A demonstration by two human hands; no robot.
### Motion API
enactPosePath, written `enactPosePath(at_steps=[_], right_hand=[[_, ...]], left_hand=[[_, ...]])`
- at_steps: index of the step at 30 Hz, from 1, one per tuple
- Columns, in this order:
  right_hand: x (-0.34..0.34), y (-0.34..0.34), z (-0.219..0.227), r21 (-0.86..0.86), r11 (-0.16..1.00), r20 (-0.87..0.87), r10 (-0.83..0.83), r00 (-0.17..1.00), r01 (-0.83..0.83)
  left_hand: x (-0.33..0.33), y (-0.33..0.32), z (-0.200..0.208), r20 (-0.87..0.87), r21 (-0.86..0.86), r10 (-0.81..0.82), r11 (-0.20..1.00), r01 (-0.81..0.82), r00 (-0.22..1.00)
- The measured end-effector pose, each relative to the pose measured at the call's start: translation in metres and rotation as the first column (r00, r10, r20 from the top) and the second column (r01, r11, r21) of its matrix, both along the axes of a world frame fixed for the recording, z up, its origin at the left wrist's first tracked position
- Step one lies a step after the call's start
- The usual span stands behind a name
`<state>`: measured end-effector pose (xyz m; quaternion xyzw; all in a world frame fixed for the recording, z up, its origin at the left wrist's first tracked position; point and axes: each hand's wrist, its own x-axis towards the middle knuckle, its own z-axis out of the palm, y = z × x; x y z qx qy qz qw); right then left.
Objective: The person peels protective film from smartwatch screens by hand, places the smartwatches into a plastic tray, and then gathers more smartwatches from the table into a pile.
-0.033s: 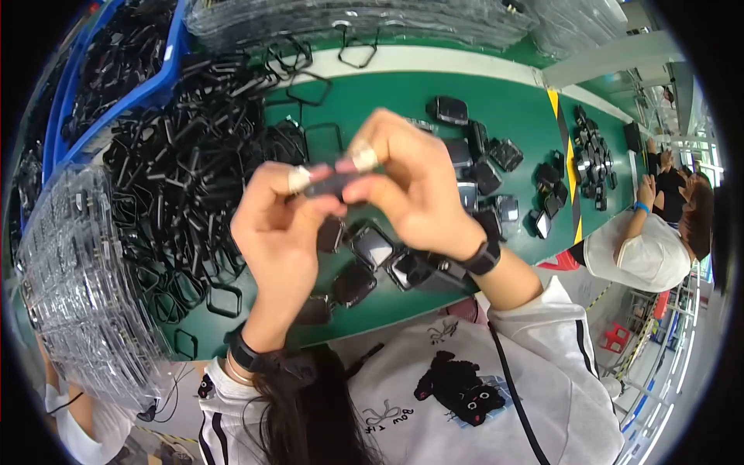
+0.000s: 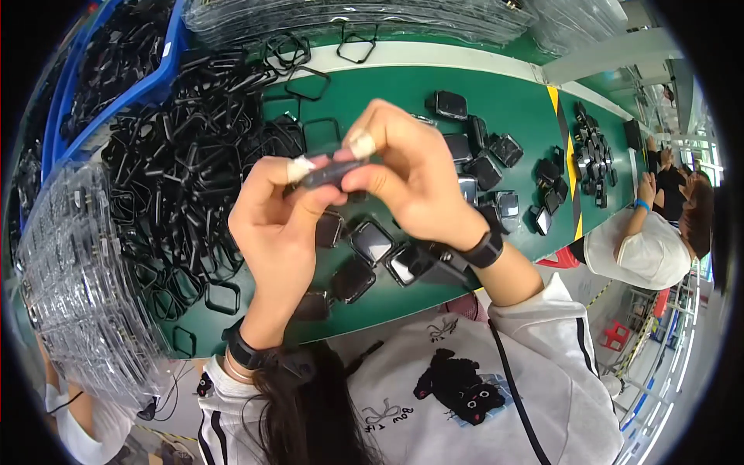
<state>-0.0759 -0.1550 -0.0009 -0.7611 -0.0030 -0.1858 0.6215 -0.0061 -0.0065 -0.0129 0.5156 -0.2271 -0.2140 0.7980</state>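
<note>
Above the green table (image 2: 387, 89), both my hands pinch one small dark squarish case (image 2: 329, 175) seen nearly edge-on. My left hand (image 2: 273, 225) grips its left end between thumb and forefinger. On the opposite end, my right hand (image 2: 418, 178) has its thumb at the near side and its forefinger on top. White wraps cover parts of both forefingers. Fingers hide some of the case, and its details are blurred. Several similar black cases with glossy faces, one of them a squarish case (image 2: 372, 242), lie below and right of my hands.
A heap of black square frames (image 2: 186, 155) covers the table's left side. Beyond it stands a blue bin (image 2: 147, 97) of black parts. Clear plastic trays (image 2: 81, 287) are stacked at the left edge. Past a yellow-black stripe (image 2: 572, 167), other people (image 2: 639, 244) sit at right.
Both hands have shifted very slightly, up and to the left, with the case between them. Its outline looks a little sharper. Both pinches hold as before.
</note>
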Motion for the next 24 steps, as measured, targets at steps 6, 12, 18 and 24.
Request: enactPosePath(at_steps=[6,12,18,24], right_hand=[[-0.008,-0.003,0.013,-0.043,0.996,0.006,0.076,0.997,-0.076],[-0.015,0.02,0.029,-0.457,0.885,0.006,-0.097,0.995,0.089],[-0.014,0.036,0.018,-0.571,0.771,0.17,-0.224,0.96,0.281],[-0.022,0.022,0.027,-0.628,0.722,0.167,-0.24,0.956,0.291]], left_hand=[[-0.001,0.001,0.004,0.072,0.117,0.015,0.993,-0.023,0.997],[-0.01,0.004,0.002,0.553,0.146,0.207,0.93,-0.338,0.807],[-0.01,0.004,-0.002,0.612,0.147,0.213,0.915,-0.375,0.761],[-0.004,-0.003,-0.002,0.487,0.168,0.133,0.956,-0.242,0.863]])
